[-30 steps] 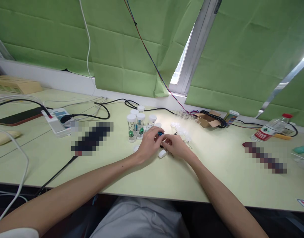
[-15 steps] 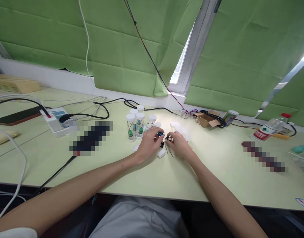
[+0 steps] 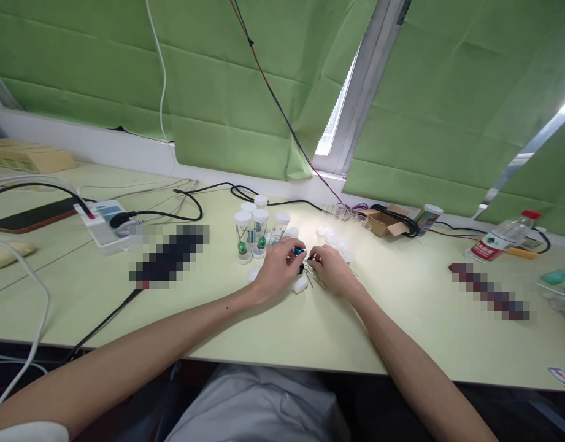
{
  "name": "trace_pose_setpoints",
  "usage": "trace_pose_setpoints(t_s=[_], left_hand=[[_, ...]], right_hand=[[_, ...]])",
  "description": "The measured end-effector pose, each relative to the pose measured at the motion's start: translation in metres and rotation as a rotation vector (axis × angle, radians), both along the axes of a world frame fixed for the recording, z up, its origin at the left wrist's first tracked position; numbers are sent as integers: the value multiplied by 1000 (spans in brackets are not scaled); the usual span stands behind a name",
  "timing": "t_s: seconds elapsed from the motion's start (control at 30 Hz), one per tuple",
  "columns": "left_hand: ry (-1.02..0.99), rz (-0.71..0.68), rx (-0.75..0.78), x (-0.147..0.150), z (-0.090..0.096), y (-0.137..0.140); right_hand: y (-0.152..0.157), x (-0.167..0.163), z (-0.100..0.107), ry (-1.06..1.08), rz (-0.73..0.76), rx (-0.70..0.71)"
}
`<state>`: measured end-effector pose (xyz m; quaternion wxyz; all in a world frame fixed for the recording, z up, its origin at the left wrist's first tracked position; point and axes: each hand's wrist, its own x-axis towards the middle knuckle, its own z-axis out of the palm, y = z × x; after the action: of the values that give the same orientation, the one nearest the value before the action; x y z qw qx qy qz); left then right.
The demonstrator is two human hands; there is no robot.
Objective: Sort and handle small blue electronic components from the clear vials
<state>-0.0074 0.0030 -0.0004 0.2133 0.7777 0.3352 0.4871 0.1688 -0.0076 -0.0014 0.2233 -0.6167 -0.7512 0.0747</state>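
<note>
Blue and shiny, a small piece [image 3: 298,250] is pinched in the left hand's [image 3: 276,270] grip, thumb against fingers, just above the pale tabletop [image 3: 273,331]; and across from it comes the right hand [image 3: 332,267], its grip closed on a tiny black piece [image 3: 311,258], the two sets of fingertips near each other but apart; what exactly these bits are, I can't make out from here! Below, between the hands, lies a second black part [image 3: 301,269], partly hidden by the left fingers; thin metal rods [image 3: 309,279] fan out beneath the right hand; a white cap [image 3: 300,285] rests just in front of them, on the near side; and look beyond the left hand, clear tubes [image 3: 244,236] stand upright in a bunch, white lids on, green balls showing in two of them; over past the right hand, a cluster of white pieces [image 3: 341,245] catches the light; farther back, an open cardboard box [image 3: 386,222] holds coiled black cable [image 3: 408,222], with a red-capped bottle [image 3: 491,241] well off to the right.
</note>
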Motion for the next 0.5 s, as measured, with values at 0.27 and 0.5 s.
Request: trace_pose_setpoints(t_s=[0.27, 0.5], left_hand=[[6, -6, -6, 0, 0, -1], [6, -25, -26, 1, 0, -2]], right_hand=[[2, 1, -2, 22, 23, 22], [-1, -1, 3, 27, 9, 25]])
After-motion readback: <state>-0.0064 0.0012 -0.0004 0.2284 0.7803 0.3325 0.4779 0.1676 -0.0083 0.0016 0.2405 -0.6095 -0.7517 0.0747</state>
